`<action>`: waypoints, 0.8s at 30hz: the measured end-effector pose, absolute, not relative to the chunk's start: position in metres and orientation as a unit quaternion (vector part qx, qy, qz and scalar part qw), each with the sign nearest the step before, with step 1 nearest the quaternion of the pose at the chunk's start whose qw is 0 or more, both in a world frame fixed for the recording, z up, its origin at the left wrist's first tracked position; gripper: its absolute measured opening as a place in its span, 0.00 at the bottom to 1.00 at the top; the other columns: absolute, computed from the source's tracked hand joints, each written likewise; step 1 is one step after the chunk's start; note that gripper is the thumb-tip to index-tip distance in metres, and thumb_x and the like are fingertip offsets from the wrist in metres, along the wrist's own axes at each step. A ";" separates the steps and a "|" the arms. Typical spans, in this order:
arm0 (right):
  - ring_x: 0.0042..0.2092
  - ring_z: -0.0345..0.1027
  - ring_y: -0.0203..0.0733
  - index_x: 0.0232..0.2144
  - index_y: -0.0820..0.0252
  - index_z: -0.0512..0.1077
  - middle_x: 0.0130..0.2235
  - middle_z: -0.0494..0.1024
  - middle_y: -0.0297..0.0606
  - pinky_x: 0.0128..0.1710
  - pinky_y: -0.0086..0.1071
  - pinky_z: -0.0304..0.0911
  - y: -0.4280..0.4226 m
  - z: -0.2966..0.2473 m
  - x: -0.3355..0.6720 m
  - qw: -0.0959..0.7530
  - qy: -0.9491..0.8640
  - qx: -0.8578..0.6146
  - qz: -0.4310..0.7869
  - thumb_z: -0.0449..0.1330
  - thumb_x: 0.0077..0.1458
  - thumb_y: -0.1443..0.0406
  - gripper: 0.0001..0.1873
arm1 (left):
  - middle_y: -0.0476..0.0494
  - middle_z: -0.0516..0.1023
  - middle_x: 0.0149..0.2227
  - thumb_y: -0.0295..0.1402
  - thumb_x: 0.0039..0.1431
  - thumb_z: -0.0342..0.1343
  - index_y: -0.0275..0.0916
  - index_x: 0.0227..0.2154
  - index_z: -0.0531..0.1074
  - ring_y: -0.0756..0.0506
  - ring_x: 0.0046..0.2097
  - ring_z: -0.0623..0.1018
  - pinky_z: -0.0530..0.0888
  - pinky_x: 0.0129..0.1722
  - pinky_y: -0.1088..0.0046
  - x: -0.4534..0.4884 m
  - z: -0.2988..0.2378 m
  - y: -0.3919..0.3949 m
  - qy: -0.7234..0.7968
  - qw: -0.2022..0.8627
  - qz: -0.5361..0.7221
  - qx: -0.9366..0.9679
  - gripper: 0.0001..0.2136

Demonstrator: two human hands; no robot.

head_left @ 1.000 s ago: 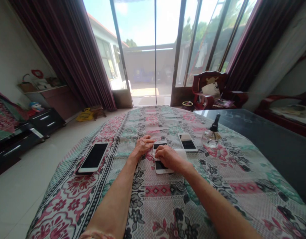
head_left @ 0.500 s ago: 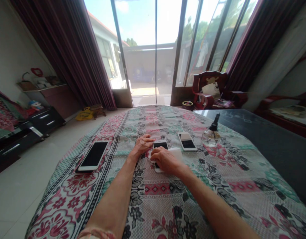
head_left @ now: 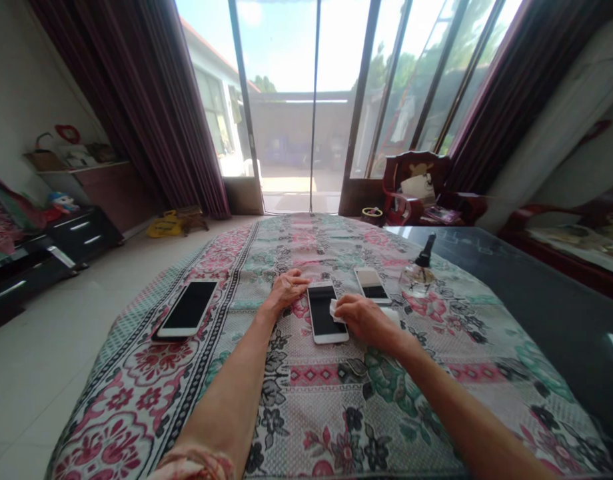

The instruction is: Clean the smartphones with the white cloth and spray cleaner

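Note:
A white phone [head_left: 325, 315] with a dark screen lies face up in the middle of the flowered tablecloth [head_left: 311, 413]. My left hand [head_left: 285, 291] rests beside the phone's upper left edge, fingers curled against the cloth and the phone's rim. My right hand [head_left: 364, 319] sits at the phone's right edge, closed on a small white cloth [head_left: 335, 311] that touches the screen. More white cloth shows behind that hand.
A second white phone [head_left: 371, 285] lies just beyond my right hand. A larger phone [head_left: 186, 309] lies at the left side of the table. A clear spray bottle [head_left: 418, 275] with a black top stands at the right. Bare dark tabletop [head_left: 536, 293] extends to the right.
My right hand slid off the phone's screen to its right edge with the white cloth, uncovering the screen. My left hand stayed at the phone's upper left.

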State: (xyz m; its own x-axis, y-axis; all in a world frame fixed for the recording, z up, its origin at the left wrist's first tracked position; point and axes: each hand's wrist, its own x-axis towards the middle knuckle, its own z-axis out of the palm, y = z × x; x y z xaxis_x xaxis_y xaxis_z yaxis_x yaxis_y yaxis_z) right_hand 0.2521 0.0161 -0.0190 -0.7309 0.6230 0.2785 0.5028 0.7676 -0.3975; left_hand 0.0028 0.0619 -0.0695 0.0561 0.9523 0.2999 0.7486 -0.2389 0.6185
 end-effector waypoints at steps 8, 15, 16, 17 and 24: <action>0.45 0.66 0.40 0.36 0.58 0.77 0.42 0.77 0.40 0.48 0.34 0.61 0.004 -0.034 0.216 0.245 -0.926 -0.251 0.136 0.51 0.59 0.72 0.15 | 0.47 0.76 0.50 0.31 0.54 0.59 0.46 0.39 0.80 0.46 0.49 0.76 0.69 0.52 0.75 0.003 -0.069 0.061 0.600 0.148 0.335 0.711 0.10; 0.44 0.68 0.39 0.33 0.56 0.78 0.42 0.79 0.39 0.48 0.35 0.61 0.012 -0.027 0.221 0.234 -0.928 -0.251 0.147 0.52 0.57 0.73 0.15 | 0.46 0.75 0.51 0.30 0.54 0.59 0.45 0.40 0.80 0.46 0.50 0.76 0.69 0.53 0.73 0.002 -0.072 0.063 0.602 0.146 0.331 0.712 0.11; 0.44 0.68 0.39 0.32 0.56 0.79 0.41 0.79 0.39 0.47 0.34 0.62 0.014 -0.026 0.227 0.232 -0.924 -0.264 0.151 0.53 0.56 0.74 0.15 | 0.46 0.75 0.51 0.30 0.54 0.59 0.45 0.40 0.79 0.45 0.50 0.76 0.69 0.53 0.73 0.002 -0.072 0.063 0.603 0.145 0.331 0.711 0.11; 0.43 0.69 0.39 0.31 0.56 0.79 0.40 0.79 0.38 0.46 0.34 0.62 0.017 -0.024 0.233 0.229 -0.921 -0.275 0.154 0.53 0.55 0.74 0.15 | 0.46 0.75 0.51 0.30 0.54 0.59 0.45 0.40 0.79 0.45 0.49 0.76 0.69 0.53 0.73 0.002 -0.071 0.062 0.604 0.145 0.331 0.711 0.11; 0.38 0.70 0.37 0.28 0.58 0.78 0.37 0.79 0.38 0.41 0.31 0.62 0.019 -0.022 0.253 0.203 -0.922 -0.290 0.156 0.53 0.51 0.77 0.16 | 0.45 0.75 0.50 0.30 0.54 0.59 0.44 0.40 0.80 0.45 0.49 0.76 0.69 0.52 0.74 0.003 -0.068 0.061 0.602 0.148 0.334 0.710 0.10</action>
State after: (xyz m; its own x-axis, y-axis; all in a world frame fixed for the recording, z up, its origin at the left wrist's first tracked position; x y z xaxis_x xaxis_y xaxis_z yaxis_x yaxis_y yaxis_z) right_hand 0.2529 0.0192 -0.0219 -0.7492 0.5984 0.2840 0.4715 0.7829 -0.4058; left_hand 0.0028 0.0613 -0.0684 0.0511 0.9538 0.2962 0.7565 -0.2306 0.6120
